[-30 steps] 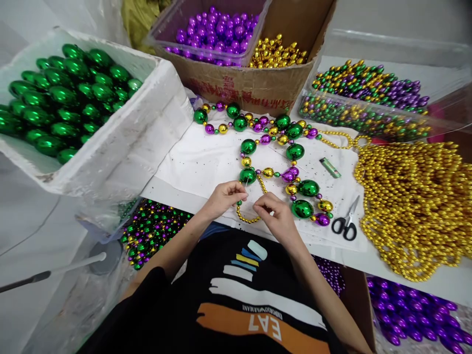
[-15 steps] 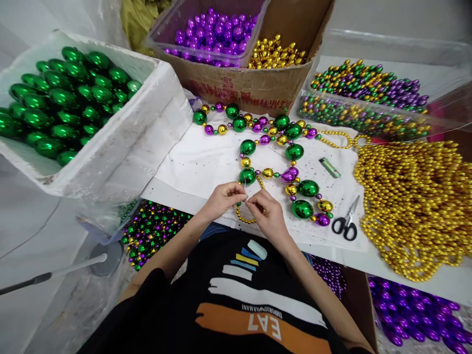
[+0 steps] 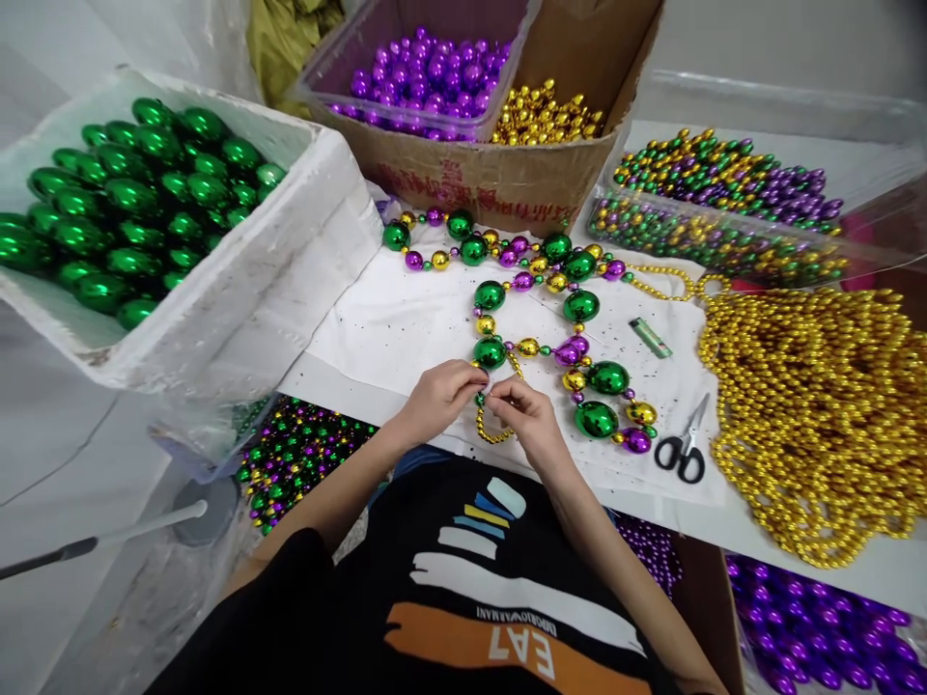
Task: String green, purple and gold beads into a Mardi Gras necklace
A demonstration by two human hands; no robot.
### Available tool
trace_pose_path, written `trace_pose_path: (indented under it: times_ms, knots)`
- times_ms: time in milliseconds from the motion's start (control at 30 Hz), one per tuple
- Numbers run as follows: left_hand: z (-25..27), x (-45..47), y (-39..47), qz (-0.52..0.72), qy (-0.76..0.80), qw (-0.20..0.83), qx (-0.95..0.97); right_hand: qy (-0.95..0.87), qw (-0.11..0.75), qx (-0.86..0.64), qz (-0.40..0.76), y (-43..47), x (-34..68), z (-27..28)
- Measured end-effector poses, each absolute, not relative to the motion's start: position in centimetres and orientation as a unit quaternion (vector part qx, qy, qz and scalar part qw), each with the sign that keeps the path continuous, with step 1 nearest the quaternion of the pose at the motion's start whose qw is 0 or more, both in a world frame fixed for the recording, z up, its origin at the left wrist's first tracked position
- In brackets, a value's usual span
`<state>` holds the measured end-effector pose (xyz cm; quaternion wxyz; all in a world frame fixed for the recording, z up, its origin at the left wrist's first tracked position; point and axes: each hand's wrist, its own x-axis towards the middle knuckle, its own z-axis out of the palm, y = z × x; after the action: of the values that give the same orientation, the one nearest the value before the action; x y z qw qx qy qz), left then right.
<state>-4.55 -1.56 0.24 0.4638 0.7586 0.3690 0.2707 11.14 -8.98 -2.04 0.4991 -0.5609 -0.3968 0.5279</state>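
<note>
My left hand (image 3: 443,398) is closed in a pinch at the near end of a bead garland, on a thin pale string (image 3: 488,388). Fingertips of my right hand (image 3: 532,415) pinch the same string just to the right, almost touching the left. A small green bead (image 3: 479,398) hangs just below the fingers, beside a loop of gold bead chain (image 3: 493,439). Directly beyond my hands lies a large green bead (image 3: 490,352), part of the garland of green, gold and purple beads (image 3: 528,347) laid out on white cloth (image 3: 406,319).
Black-handled scissors (image 3: 681,456) and a green lighter (image 3: 650,338) lie to the right, near heaped gold bead chains (image 3: 818,415). A foam box (image 3: 304,261) of green beads stands left. Behind are a cardboard box (image 3: 478,183) and a clear bin (image 3: 724,217) of mixed beads.
My left fingers have curled in further around the string, and the small green bead below them shows more clearly. The view has shifted slightly; the laid-out beads have stayed put.
</note>
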Motion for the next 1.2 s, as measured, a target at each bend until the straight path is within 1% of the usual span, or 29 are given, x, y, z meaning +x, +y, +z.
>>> trace_pose_path:
  times_ms: [100,300,433,600,733,833,1067,1200]
  knots:
    - [-0.4,-4.0,-1.9,0.318,0.369,0.440,0.754,-0.382,0.506,-0.541,0.553,-9.2,11.2,-1.1]
    - [-1.5,-2.6,-2.4,0.421,0.370,0.528,0.638,-0.289,0.561,-0.506,0.588,-9.1,11.1,-0.7]
    - [-1.5,-2.3,-2.4,0.452,0.349,0.542,0.616,-0.277,0.572,-0.495,0.593,-8.8,10.9,-1.1]
    - [-1.4,-2.6,-2.5,0.438,0.361,0.546,0.616,-0.261,0.584,-0.497,0.586,-8.5,10.5,-1.4]
    - [-1.4,-3.0,-2.6,0.399,0.360,0.595,0.598,-0.219,0.593,-0.474,0.613,-8.8,10.9,-1.3]
    - [-1.2,-3.2,-2.5,0.371,0.348,0.630,0.587,-0.178,0.606,-0.442,0.637,-9.1,11.5,-1.1]
    - [-0.6,-4.2,-2.6,0.367,0.332,0.644,0.583,-0.098,0.618,-0.336,0.704,-9.9,12.4,-0.7]
    - [-0.7,-4.7,-2.6,0.369,0.335,0.705,0.504,-0.066,0.627,-0.312,0.711,-10.1,12.8,-0.9]
